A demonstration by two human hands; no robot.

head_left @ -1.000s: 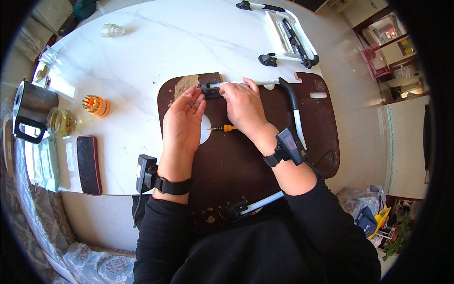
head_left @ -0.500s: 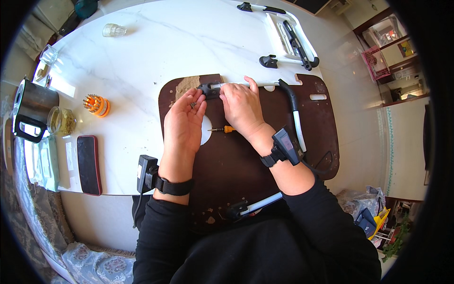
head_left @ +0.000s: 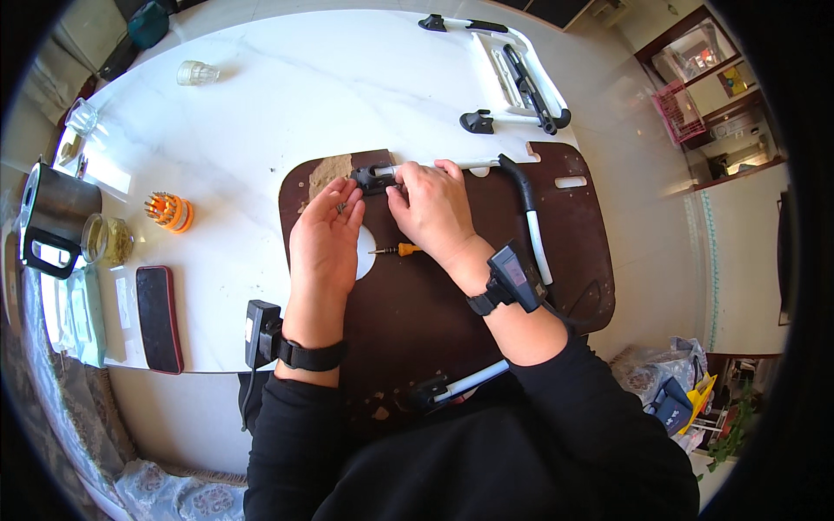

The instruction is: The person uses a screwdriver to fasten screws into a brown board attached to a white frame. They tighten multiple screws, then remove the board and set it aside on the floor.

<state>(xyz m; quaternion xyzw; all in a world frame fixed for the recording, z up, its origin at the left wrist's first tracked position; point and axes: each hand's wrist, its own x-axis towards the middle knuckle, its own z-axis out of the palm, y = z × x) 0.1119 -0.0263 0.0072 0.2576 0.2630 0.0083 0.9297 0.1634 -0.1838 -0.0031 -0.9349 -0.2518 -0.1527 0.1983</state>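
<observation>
A brown tabletop board (head_left: pixel 408 317) lies in front of me, its far left corner chipped to bare fibre. Along its far edge runs a folding leg of white tube (head_left: pixel 537 247) with a black bend and a black plastic foot (head_left: pixel 373 180). My right hand (head_left: pixel 439 213) closes round the tube beside this foot, fingertips near the foot's edge. My left hand (head_left: pixel 323 239) is palm up with curled fingers, its tips at the foot's left end; small metal pieces (head_left: pixel 341 208), perhaps screws, rest in the fingers. A yellow-handled screwdriver (head_left: pixel 400 249) lies between my wrists, tip pointing left.
Another U-shaped leg (head_left: pixel 543 74) and a white tray sit at the far right. On the left are an orange bit holder (head_left: pixel 174 214), a phone (head_left: pixel 160 319), a glass jar (head_left: pixel 111 240), a steel kettle (head_left: pixel 65 208) and a glass cup (head_left: pixel 198 73). A second foot (head_left: pixel 430 391) shows near my body.
The whole view has shifted slightly, so things sit a little further left and lower. My right fingers have moved slightly at the foot; both hands otherwise keep their places.
</observation>
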